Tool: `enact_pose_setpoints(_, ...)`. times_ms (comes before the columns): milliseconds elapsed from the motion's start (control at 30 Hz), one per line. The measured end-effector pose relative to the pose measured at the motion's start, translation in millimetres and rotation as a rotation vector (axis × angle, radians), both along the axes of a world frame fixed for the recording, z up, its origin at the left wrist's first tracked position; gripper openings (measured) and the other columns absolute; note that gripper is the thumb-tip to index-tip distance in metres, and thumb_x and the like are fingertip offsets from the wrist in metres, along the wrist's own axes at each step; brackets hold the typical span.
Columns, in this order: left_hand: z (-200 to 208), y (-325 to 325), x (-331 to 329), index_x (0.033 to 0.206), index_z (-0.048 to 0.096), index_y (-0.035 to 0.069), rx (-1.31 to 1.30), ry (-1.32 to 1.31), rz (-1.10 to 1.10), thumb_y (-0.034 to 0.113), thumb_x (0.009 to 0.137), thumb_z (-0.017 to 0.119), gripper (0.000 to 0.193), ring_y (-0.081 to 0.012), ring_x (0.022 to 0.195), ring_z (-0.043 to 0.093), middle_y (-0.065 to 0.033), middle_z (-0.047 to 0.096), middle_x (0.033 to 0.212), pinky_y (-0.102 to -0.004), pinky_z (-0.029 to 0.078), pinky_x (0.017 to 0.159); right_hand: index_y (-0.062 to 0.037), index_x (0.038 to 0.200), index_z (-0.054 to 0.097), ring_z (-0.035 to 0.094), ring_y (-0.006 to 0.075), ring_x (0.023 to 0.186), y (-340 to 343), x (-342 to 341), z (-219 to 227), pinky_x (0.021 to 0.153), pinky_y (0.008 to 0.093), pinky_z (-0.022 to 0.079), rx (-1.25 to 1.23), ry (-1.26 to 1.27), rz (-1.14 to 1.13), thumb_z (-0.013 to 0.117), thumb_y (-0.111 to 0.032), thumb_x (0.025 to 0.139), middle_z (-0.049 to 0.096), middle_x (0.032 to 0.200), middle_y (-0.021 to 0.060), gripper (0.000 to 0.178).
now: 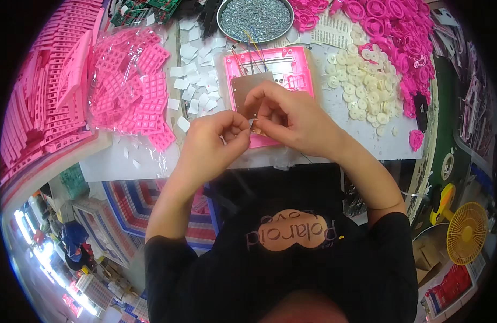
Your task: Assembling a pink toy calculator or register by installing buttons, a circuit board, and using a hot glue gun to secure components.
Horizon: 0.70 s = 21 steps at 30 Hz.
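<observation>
Both my hands meet over the near part of a pink plastic casing (299, 56) that lies open side up on the table. My left hand (211, 142) is closed in a pinch, thumb against forefinger. Close beside it, my right hand (302, 121) pinches too, its fingers curled. Between the fingertips is a small whitish and copper-coloured piece (254, 127), too small to name. A flat grey-brown plate (248, 89) sits in the casing, partly hidden by my right hand. Thin wires (251, 46) rise from the casing's far end.
Left of the casing lie white paper squares (192, 70), a bag of pink keypads (133, 81) and stacked pink strips (49, 81). A round tray (221, 24) of screws stands behind. White discs (364, 81) and pink rings (404, 37) lie right. A yellow fan (466, 233) is lower right.
</observation>
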<state>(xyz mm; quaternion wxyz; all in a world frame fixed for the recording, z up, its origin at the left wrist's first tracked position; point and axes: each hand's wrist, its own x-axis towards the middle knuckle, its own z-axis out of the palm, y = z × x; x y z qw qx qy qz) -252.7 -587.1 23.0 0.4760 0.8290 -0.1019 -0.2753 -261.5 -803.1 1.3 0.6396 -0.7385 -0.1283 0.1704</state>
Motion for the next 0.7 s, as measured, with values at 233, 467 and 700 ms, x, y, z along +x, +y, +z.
enact_pose_setpoints(233,-8,1,-3,0.094,0.069,-0.003,-0.117,0.104,0.061,0.007,0.087,0.068,0.012,-0.0055,0.065,0.058,-0.0027,0.069,0.076,-0.0241,0.048,0.060,-0.0057,0.106,0.057,0.062,0.0205,0.060,0,-2,2,0.056,0.0328,0.046,-0.039,-0.015,-0.021,0.064,-0.005,0.089,0.063,0.070,0.0073,0.017)
enact_pose_setpoints(467,-9,-12,-17,0.097,0.068,-0.002,-0.308,0.202,0.206,0.003,0.092,0.067,0.008,-0.0039,0.066,0.059,-0.0033,0.070,0.078,-0.0211,0.047,0.061,-0.0019,0.095,0.062,0.065,0.0231,0.064,6,-31,6,0.059,0.0348,0.051,-0.168,-0.358,-0.237,0.068,-0.003,0.086,0.066,0.083,0.0121,0.011)
enact_pose_setpoints(700,-15,-31,-35,0.097,0.067,0.000,-0.166,-0.186,0.149,0.004,0.092,0.069,0.007,-0.0066,0.064,0.063,-0.0039,0.068,0.073,-0.0230,0.049,0.058,0.0004,0.097,0.070,0.071,0.0213,0.074,5,-51,-4,0.067,0.0318,0.058,0.030,-0.212,-0.417,0.072,0.000,0.086,0.071,0.089,0.0130,0.012)
